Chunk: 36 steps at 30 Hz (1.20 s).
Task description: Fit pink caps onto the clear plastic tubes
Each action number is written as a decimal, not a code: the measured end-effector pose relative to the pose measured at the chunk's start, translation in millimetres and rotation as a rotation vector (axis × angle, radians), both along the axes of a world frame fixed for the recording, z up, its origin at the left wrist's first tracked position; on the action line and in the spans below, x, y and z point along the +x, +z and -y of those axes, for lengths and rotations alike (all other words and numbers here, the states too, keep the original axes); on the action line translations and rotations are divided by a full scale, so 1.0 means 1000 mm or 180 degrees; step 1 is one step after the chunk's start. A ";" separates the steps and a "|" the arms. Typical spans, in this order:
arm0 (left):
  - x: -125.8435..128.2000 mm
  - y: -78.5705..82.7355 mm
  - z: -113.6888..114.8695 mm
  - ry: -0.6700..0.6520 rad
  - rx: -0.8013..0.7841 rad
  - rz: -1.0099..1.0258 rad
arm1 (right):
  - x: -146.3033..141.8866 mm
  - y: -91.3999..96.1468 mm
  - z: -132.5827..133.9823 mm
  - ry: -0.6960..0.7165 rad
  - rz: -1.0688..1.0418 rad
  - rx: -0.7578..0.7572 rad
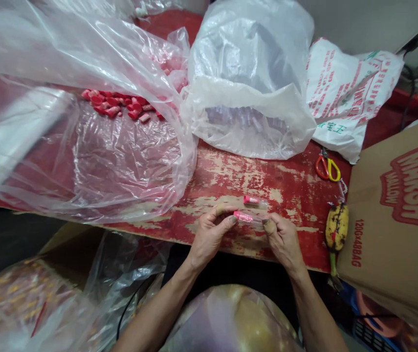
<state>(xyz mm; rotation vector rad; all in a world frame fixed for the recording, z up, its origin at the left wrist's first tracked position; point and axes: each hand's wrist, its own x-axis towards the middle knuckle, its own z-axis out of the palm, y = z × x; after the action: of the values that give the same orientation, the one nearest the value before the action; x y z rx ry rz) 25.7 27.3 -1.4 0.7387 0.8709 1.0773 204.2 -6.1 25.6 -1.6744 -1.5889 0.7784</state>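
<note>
Between my two hands lies a small clear plastic tube (256, 221) with a pink printed piece (243, 216) at its left end. The thumb and fingers of my left hand (209, 233) pinch the pink end, while my right hand (282, 240) grips the clear end. Just beyond them, a second tube with a pink end (252, 200) rests on the worn red table (227, 171). Farther left, several loose pink pieces (121, 105) are heaped in a large clear plastic bag (128, 166).
A translucent bag (253, 54) holding clear tubes stands at the back. Beside it slumps a white printed sack (348, 93). Scissors (328, 167), a spotted banana (337, 227) and a cardboard box (399, 195) are at the right. Another filled bag (29, 303) sits low at left.
</note>
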 end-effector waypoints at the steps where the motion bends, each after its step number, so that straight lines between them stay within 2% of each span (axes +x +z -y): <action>1: 0.000 0.000 0.000 -0.0005 -0.0026 0.0006 | -0.001 0.000 -0.001 -0.0025 0.0054 0.0010; 7: -0.003 -0.001 0.002 0.0084 -0.0131 0.0122 | -0.003 0.000 0.001 0.0115 -0.0302 -0.0013; 13: -0.005 -0.003 0.005 0.0069 -0.0041 0.0086 | -0.008 0.000 0.002 -0.0039 0.0101 0.0101; 19: -0.008 -0.004 0.003 0.0209 0.0018 0.0188 | -0.010 0.002 0.000 0.0112 -0.0315 0.0005; 26: -0.006 -0.006 0.000 0.0135 0.0097 0.0161 | -0.008 0.006 -0.004 0.0059 -0.0092 -0.0124; 32: -0.007 -0.010 0.000 0.0188 0.0205 0.0046 | -0.004 0.002 -0.005 0.0337 -0.0272 -0.0206; 36: -0.006 -0.008 0.000 0.0168 0.0195 -0.0074 | -0.006 0.000 -0.007 0.0173 -0.0156 -0.0247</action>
<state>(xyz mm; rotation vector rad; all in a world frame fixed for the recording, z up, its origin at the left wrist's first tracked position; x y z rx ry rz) 19.4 27.3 -9.3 0.7843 0.8845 1.1486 198.5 0.6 25.4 -1.6595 -1.5946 0.9125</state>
